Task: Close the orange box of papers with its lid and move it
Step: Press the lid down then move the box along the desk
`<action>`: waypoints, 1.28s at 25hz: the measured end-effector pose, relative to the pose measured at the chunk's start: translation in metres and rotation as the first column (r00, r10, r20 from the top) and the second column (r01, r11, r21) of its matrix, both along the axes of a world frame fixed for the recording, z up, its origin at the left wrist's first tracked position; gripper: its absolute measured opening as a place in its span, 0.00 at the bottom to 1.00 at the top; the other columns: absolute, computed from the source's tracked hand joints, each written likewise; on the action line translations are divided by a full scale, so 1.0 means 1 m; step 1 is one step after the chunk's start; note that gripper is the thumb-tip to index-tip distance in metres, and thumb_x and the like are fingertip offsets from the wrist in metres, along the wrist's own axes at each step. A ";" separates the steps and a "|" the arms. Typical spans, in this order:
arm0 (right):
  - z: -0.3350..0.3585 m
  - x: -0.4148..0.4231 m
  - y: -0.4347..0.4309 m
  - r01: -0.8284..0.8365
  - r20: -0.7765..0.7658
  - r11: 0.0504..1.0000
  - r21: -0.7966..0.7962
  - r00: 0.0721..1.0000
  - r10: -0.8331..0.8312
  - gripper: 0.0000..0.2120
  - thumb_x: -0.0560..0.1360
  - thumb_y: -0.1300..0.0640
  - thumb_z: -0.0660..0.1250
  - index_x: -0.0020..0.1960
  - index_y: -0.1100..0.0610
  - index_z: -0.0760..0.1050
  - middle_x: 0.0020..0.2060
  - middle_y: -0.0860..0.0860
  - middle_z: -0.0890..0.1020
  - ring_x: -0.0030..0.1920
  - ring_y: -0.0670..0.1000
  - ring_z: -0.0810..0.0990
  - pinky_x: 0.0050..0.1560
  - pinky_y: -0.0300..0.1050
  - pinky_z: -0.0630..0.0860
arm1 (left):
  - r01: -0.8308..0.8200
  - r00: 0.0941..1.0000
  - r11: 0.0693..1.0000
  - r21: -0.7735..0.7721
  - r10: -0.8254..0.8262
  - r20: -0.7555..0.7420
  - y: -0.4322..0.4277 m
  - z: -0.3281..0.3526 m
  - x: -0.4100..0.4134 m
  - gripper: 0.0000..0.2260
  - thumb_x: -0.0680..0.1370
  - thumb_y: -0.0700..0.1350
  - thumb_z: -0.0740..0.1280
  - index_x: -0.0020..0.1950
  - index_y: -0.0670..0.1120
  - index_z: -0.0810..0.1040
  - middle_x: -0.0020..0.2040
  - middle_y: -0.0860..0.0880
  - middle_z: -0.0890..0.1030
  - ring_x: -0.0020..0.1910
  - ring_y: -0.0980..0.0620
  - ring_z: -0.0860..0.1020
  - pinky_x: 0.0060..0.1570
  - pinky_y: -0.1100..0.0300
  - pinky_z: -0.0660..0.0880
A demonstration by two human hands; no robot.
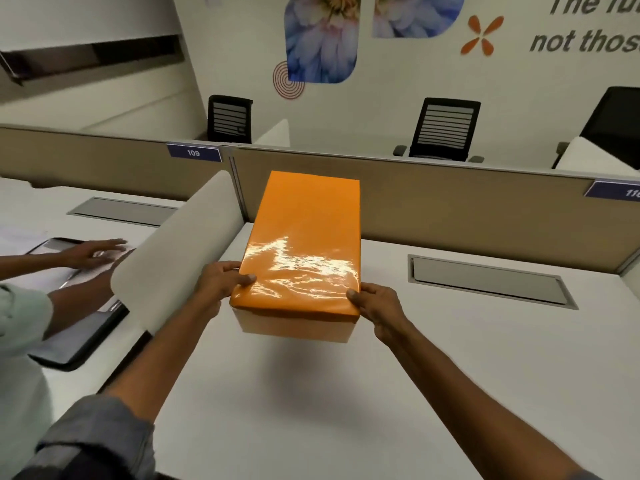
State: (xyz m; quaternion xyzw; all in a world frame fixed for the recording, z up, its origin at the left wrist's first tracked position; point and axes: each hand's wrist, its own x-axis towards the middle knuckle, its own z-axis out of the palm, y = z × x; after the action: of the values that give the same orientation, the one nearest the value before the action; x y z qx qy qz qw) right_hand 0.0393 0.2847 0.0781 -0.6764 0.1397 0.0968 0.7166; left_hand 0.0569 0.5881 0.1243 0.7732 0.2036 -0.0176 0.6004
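Observation:
The orange box (294, 325) sits on the white desk (346, 393) with its glossy orange lid (308, 233) on top, covering it; no papers show. The box's pale front wall is visible below the lid's near edge. My left hand (221, 280) grips the lid's near left corner, thumb on top. My right hand (377, 301) holds the near right corner, thumb on the lid's edge. The box runs lengthwise away from me toward the partition.
A white curved divider (180, 251) stands left of the box. Beyond it another person's hands (93, 252) rest on a laptop (72, 341). A tan partition (450, 209) lines the desk's back. A grey cable hatch (488, 282) lies at right. Office chairs stand behind.

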 end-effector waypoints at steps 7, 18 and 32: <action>-0.023 0.075 0.122 -0.004 -0.033 1.000 -0.028 0.999 0.003 0.10 0.76 0.60 0.72 0.57 0.61 0.83 0.51 0.56 0.87 0.52 0.57 0.86 0.60 0.58 0.81 | -0.032 0.999 0.997 0.067 0.030 0.034 0.117 -0.025 0.083 0.27 0.72 0.37 0.76 0.70 0.40 0.74 0.61 0.39 0.81 0.53 0.40 0.81 0.55 0.46 0.79; -0.073 0.140 0.209 -0.032 -0.059 0.992 -0.120 0.998 0.026 0.03 0.77 0.57 0.71 0.46 0.51 0.82 0.47 0.56 0.88 0.51 0.61 0.86 0.58 0.63 0.81 | 0.055 0.998 0.905 0.422 -0.065 0.009 0.184 -0.103 0.159 0.21 0.78 0.36 0.67 0.71 0.43 0.74 0.69 0.38 0.76 0.66 0.37 0.75 0.63 0.47 0.73; -0.125 0.184 0.271 -0.043 0.047 0.110 -0.993 0.711 0.701 0.45 0.73 0.31 0.63 0.80 0.57 0.57 0.80 0.58 0.61 0.79 0.59 0.59 0.73 0.69 0.62 | 0.167 0.906 0.519 0.839 -0.417 0.078 0.171 -0.161 0.200 0.30 0.82 0.59 0.50 0.79 0.43 0.62 0.80 0.45 0.60 0.80 0.49 0.53 0.78 0.47 0.50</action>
State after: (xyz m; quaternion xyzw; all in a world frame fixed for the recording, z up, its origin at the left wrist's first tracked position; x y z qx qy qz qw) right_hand 0.2233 0.5555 -0.0466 -0.9712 -0.2180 -0.0084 0.0961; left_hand 0.2565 0.7590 -0.0366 0.9788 -0.0294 0.0818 0.1855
